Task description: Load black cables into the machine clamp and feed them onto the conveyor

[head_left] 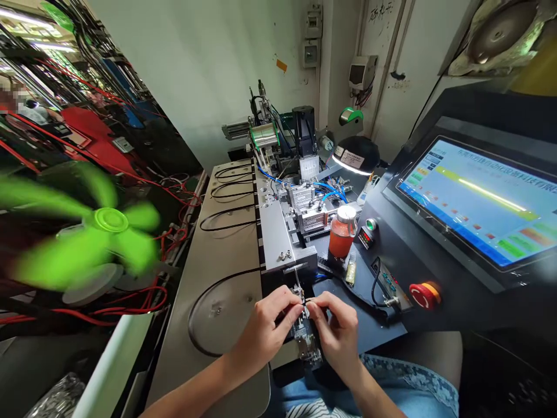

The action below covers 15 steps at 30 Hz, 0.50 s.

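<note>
My left hand is closed, with thumb and index finger pinched together over a small metal fixture. Facing it from the other side, my right hand is closed in a similar pinch, the fingertips of both hands almost meeting. Whatever lies between the fingertips is too small and covered to name. A black cable makes a wide loop on the beige table to the left and passes out of sight by my left forearm. Just beyond my fingers runs a metal rail.
More black cable loops cross the table further back. Right of the rail are pneumatic cylinders, a bottle of red liquid, a lit lamp, an emergency stop button and a touchscreen. A green fan spins at left.
</note>
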Available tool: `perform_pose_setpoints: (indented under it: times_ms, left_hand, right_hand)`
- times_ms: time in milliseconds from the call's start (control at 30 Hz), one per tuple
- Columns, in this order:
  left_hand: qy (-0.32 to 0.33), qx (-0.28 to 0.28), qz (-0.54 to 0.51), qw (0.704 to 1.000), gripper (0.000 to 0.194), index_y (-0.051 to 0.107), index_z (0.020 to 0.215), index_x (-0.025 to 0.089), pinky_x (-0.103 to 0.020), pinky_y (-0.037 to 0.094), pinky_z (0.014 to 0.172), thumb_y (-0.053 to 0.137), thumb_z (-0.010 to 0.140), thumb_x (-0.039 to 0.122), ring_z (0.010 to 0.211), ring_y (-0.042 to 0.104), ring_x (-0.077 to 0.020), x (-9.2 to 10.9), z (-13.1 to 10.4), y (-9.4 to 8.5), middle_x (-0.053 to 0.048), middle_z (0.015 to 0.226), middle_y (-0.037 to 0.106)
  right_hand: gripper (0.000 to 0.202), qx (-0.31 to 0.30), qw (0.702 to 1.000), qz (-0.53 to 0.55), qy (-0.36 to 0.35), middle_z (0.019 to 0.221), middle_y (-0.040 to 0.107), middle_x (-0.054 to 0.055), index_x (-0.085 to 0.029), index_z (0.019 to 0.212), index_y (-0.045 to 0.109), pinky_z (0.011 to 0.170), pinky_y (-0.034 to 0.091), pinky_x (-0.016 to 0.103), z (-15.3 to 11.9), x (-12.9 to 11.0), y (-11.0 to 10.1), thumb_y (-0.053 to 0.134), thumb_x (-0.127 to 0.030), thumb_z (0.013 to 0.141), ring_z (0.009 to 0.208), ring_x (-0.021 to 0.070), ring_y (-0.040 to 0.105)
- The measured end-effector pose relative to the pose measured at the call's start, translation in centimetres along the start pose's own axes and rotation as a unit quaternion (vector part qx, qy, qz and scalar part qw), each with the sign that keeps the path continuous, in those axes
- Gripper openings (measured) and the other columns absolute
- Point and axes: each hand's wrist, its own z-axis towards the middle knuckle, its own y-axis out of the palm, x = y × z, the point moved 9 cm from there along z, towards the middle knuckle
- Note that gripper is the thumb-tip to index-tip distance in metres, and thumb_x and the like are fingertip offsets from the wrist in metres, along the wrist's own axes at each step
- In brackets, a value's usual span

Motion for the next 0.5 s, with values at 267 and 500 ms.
perform_pose_setpoints:
  times_ms: [267,500]
  left_hand:
    - [-0.066,-0.015,0.019,0.998,0.024,0.062,0.081,0.018,-0.022,0.039,0.065,0.045,0.094,0.030,0.070,0.055,-0.0128,-2.0,0.2,-0.4,0.000,0.076,0.059]
    - [-0.123,-0.050,0.096,0.987,0.030,0.064,0.078,0.018,-0.024,0.040,0.069,0.040,0.094,0.028,0.071,0.058,-0.0148,-4.0,0.7,-0.5,-0.001,0.076,0.065]
  right_hand:
    - [0.022,-0.037,0.999,0.004,0.031,0.062,0.055,-0.001,-0.017,0.072,0.059,0.052,0.035,0.022,0.2,1.8,0.4,0.052,-0.026,0.091,0.055,0.0112,0.047]
    - [0.025,-0.016,0.996,-0.016,0.089,0.061,0.054,-0.002,-0.017,0.070,0.059,0.054,0.038,0.022,1.0,3.8,-2.1,0.053,-0.032,0.089,0.057,0.0121,0.048]
